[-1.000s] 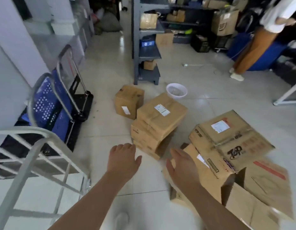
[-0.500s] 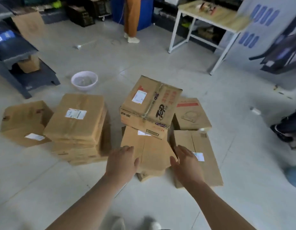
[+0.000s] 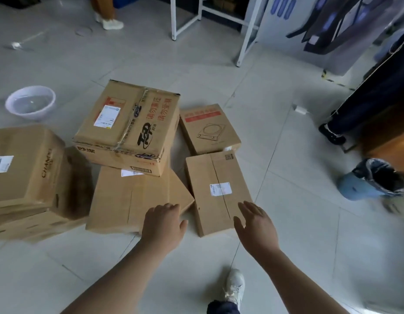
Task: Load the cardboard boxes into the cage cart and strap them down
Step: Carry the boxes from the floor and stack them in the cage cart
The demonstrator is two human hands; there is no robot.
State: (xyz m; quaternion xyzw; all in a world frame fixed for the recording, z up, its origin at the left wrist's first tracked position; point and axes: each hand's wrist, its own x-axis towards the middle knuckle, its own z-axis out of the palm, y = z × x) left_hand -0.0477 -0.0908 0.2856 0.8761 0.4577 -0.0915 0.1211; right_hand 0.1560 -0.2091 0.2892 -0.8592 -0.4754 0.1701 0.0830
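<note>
The view swings right and down. The cage cart, at the left edge a second ago, is out of frame now, and cardboard fills the middle. Biggest first, beyond the fingertips: the printed box [image 3: 128, 125] sits highest, resting on the wide flat box [image 3: 128, 200], whose near corner lies just under the left hand [image 3: 163, 223]. Further left of that hand stands the left stack [image 3: 26, 164]. The narrow flat box [image 3: 216, 191] lies label up (its seam running straight away from the fingers), its near end under the tips of the right hand [image 3: 255, 225]. Past its far end is the small box [image 3: 209, 129] with a cooker drawn on it.

Both hands have come forward and lower. They are spread, fingers straight, holding nothing — whether they touch cardboard yet, I cannot tell. My read: no box here is loaded, a pick is about to start, and the narrow flat box between the hands looks the likely one. Strapping is a long way off.

Around it all is the pale tiled floor [image 3: 298, 234]. White table legs [image 3: 246, 30] stand far beyond the right fingers, a blue bin [image 3: 364, 184] is out to their right, and a white bowl [image 3: 30, 102] sits far left of the left fingers. The person's own shoe [image 3: 235, 286] shows below the right wrist — feet close to the pile.
</note>
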